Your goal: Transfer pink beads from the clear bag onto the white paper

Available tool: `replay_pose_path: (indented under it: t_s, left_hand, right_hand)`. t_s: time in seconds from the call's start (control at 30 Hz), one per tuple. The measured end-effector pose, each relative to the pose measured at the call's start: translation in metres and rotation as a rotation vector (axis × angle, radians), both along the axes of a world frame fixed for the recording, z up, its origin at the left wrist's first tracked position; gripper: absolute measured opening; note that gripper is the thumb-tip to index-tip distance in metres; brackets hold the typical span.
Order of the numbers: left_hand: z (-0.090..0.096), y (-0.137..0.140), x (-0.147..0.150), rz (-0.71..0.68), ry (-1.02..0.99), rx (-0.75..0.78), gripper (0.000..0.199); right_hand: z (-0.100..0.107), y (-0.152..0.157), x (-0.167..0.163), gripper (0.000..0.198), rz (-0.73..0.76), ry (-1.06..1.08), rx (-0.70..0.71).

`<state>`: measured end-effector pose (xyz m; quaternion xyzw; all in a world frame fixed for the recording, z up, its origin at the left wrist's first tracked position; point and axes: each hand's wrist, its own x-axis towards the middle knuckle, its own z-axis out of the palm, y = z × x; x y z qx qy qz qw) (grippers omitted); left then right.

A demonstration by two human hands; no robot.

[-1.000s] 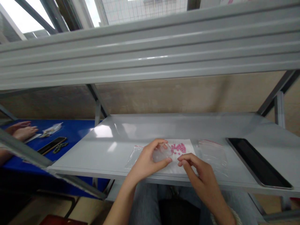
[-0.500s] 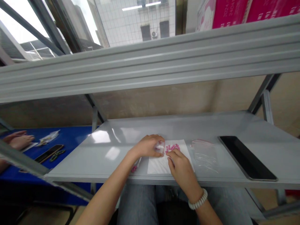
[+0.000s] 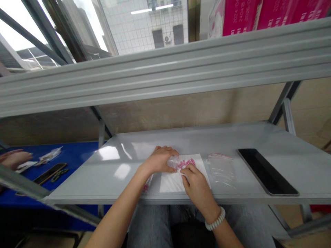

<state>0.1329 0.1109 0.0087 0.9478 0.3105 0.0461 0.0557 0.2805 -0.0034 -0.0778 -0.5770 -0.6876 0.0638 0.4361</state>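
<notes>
My left hand (image 3: 162, 159) is closed round a small clear plastic bag (image 3: 172, 162), its mouth turned toward the pink beads (image 3: 186, 163). Those beads lie loose in a cluster on a white sheet of paper (image 3: 170, 182). My right hand (image 3: 194, 179) is at the near edge of the cluster, fingers curled and pinched together; what they hold, if anything, is hidden. Partly under my left forearm lies another clear bag (image 3: 146, 186) with pink beads inside. To the right of the paper is a stack of flat clear zip bags (image 3: 221, 168).
A black tablet (image 3: 266, 172) lies at the right of the grey table (image 3: 98, 182). A grey shelf beam (image 3: 165, 75) crosses above, with pink boxes (image 3: 240, 17) on it. On the blue table at left are a phone (image 3: 50, 173) and another person's hand (image 3: 18, 158).
The whole view has shifted slightly. Both my hands stay near the beads, the left on its bag, the right still pinched. The other person's hands at left have moved a little.
</notes>
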Motion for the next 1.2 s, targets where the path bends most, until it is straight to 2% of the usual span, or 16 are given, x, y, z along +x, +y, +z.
replay_pose_path:
  t_s: [0.13, 0.2, 0.23, 0.33, 0.4, 0.47, 0.57, 0.7, 0.77, 1.0, 1.2]
  left_hand:
    - [0.004, -0.029, -0.007, 0.173, -0.077, 0.106, 0.043]
    - [-0.002, -0.053, -0.007, 0.276, -0.150, 0.166, 0.044]
    - [-0.009, -0.066, -0.005, 0.331, -0.263, 0.168, 0.042]
    - [-0.033, -0.105, 0.007, 0.420, -0.565, 0.114, 0.041]
    - [-0.047, -0.125, 0.015, 0.476, -0.703, 0.012, 0.043]
    - [-0.054, -0.138, 0.019, 0.489, -0.816, -0.135, 0.050]
    - [-0.052, -0.143, 0.015, 0.438, -0.932, -0.348, 0.058]
    - [-0.042, -0.135, 0.003, 0.421, -1.012, -0.632, 0.026]
    - [-0.040, -0.131, 0.002, 0.427, -1.077, -0.706, 0.024]
    - [-0.042, -0.133, 0.012, 0.484, -1.198, -0.657, 0.022]
    - [-0.042, -0.138, 0.021, 0.493, -1.177, -0.671, 0.021]
  right_hand:
    - [0.006, -0.008, -0.003, 0.022, -0.126, 0.264, 0.095]
    - [0.010, -0.015, -0.006, 0.020, -0.143, 0.494, 0.049]
    - [0.012, -0.019, -0.008, 0.025, -0.115, 0.605, 0.009]
    - [0.019, -0.028, -0.013, 0.037, 0.054, 0.824, -0.118]
    - [0.025, -0.032, -0.013, 0.026, 0.146, 0.866, -0.187]
    - [0.029, -0.034, -0.010, 0.018, 0.175, 0.883, -0.231]
    - [0.034, -0.037, -0.002, 0.020, 0.160, 0.907, -0.268]
    - [0.039, -0.042, 0.005, 0.017, 0.167, 0.884, -0.280]
    - [0.041, -0.045, 0.005, 0.017, 0.153, 0.856, -0.268]
    - [0.036, -0.048, 0.006, 0.015, 0.159, 0.771, -0.280]
    - [0.030, -0.048, 0.010, 0.017, 0.156, 0.769, -0.282]
